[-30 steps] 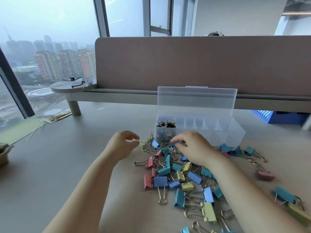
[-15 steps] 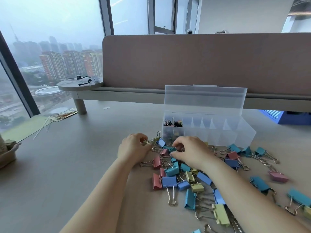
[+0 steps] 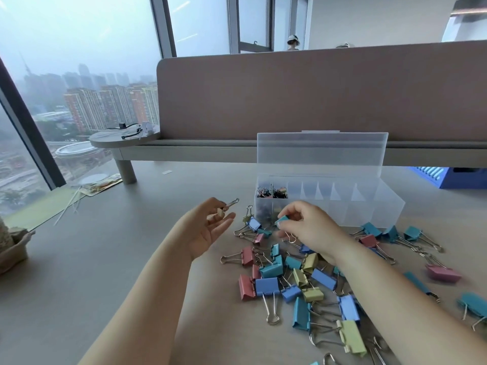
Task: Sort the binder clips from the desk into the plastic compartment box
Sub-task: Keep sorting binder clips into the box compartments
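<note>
A clear plastic compartment box point(image 3: 369, 206) stands open on the desk, lid upright; its leftmost compartment holds several small dark clips point(image 3: 271, 192). In front of it lies a pile of coloured binder clips point(image 3: 287, 275) in pink, blue, teal and yellow. My left hand point(image 3: 208, 227) is raised left of the box and pinches a small pale yellow clip point(image 3: 220, 212) with its wire handle pointing up right. My right hand point(image 3: 311, 227) hovers over the pile near the box's front and pinches a small teal clip point(image 3: 282, 220).
More teal and pink clips point(image 3: 390, 233) are scattered to the right of the box. A padded divider panel point(image 3: 316, 96) and a low shelf run behind the box. A blue object point(image 3: 453, 177) sits at far right, a basket point(image 3: 13, 248) at far left.
Both hands have lifted off the pile. My left hand now holds a small yellow clip up in the air and my right hand has picked up a small teal clip.
</note>
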Available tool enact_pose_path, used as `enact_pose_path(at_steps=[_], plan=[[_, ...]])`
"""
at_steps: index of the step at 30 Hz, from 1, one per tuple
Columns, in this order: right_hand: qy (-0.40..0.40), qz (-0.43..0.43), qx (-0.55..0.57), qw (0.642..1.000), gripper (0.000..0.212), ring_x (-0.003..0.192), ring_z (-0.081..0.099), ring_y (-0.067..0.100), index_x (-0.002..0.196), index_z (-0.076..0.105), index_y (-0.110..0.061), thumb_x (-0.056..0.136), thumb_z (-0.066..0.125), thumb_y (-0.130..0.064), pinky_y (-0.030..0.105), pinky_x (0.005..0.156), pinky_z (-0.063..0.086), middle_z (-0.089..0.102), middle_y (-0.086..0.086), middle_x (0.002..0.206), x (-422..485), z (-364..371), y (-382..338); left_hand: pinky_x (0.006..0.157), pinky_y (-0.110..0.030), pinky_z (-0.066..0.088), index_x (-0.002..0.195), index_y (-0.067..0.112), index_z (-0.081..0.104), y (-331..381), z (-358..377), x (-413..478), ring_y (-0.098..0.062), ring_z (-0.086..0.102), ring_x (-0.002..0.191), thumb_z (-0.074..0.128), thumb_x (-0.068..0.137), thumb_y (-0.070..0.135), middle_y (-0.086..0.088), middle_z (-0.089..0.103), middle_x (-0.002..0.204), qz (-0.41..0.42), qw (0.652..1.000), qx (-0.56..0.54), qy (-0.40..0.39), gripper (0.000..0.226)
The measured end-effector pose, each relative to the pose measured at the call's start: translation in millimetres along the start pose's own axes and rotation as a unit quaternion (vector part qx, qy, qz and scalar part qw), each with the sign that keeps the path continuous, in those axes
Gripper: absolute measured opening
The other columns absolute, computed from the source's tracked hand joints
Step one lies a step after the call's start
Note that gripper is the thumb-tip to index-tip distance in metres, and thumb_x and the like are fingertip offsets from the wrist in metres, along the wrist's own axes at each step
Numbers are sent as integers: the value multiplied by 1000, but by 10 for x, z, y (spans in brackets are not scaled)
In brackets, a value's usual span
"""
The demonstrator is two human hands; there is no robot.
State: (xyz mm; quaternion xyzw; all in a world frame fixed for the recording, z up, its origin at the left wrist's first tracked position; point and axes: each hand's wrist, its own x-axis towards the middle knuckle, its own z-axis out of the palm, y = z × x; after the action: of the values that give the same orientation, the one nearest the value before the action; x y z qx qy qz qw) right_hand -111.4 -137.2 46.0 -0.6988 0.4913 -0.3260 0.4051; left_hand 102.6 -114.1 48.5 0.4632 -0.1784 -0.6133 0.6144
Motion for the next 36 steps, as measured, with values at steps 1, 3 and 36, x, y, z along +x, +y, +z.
enact_pose_path(at_steps=[1, 3, 36], plan=[[-16, 41, 100, 994, 4, 73, 67, 13, 96, 57, -7, 92, 57, -6, 22, 67, 54, 61, 5, 89, -3, -16, -10, 59, -26, 59, 88, 2, 52, 6, -4, -2, -24, 71, 71, 58, 85, 2, -10, 52, 71, -9, 1000, -22, -7, 7], [-70, 122, 311, 940, 8, 62, 62, 16, 88, 53, -5, 94, 51, 0, 23, 57, 56, 54, 10, 78, -23, -60, -49, 58, -25, 59, 93, 3, 49, 6, 0, -16, -23, 69, 66, 53, 84, -1, -12, 52, 73, -29, 998, -47, -27, 11], [-106, -39, -352, 929, 40, 116, 50, 21, 131, 52, -31, 93, 52, -18, 34, 95, 44, 40, -1, 135, 192, 68, 24, 81, -29, 52, 107, 47, 62, -288, 280, -105, -13, 60, 96, 53, 86, 46, 14, 60, 108, 234, 571, 784, -68, 23]])
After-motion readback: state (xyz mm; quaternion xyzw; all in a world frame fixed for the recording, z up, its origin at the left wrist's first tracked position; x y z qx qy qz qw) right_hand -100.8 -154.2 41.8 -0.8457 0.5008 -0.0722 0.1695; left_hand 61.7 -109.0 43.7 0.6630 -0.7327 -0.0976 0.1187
